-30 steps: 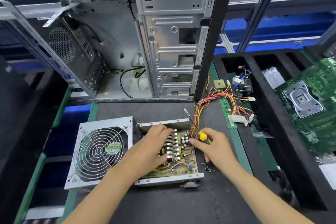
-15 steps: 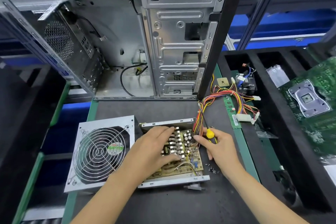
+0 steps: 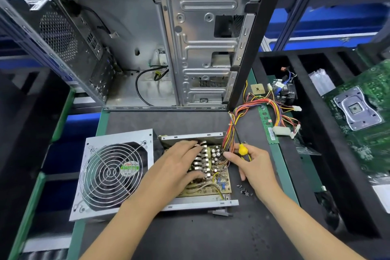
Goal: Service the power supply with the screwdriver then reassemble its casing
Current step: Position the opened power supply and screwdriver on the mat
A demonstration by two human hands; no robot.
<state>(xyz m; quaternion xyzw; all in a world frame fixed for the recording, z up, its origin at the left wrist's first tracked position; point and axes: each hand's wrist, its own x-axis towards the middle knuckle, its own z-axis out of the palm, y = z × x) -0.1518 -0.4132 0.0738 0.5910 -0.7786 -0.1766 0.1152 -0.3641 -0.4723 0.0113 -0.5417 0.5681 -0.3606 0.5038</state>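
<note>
Power supply (image 3: pixel 202 177) open on mat, fan cover (image 3: pixel 114 173) beside. Left hand (image 3: pixel 179 167) flat on heatsinks, fingers straight. Right hand (image 3: pixel 251 167) grips screwdriver (image 3: pixel 242 149) (yellow handle), forefinger at wire bundle (image 3: pixel 230 133). Board likely fragile, casing stiff: hold metal edges.

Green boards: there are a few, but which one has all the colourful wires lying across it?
The long thin green memory stick right of the power supply. The wire bundle crosses it; the big motherboard has none.
</note>
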